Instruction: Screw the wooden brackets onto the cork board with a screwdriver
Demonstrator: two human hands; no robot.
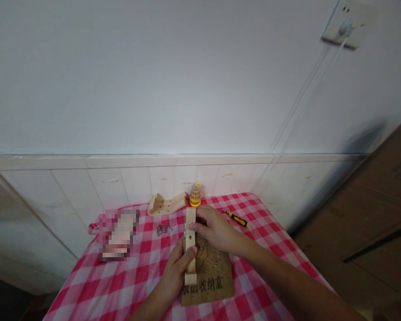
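A light wooden strip (190, 232) with holes stands on edge along a brown board printed with characters (214, 278). My left hand (176, 269) is closed round the strip's near end, thumb pressed on its side. My right hand (214, 229) grips the far end, fingers curled over the top and resting on the board. Both lie on a red-and-white checked tablecloth (127, 281).
A second wooden piece with holes (165, 204) lies at the table's back edge beside a small yellow dome container (195, 195). A yellow-and-black screwdriver (237, 218) lies at the right, dark screws (163, 229) in the middle, a blurred packet (118, 235) at the left. Brown furniture (381, 214) stands at the right.
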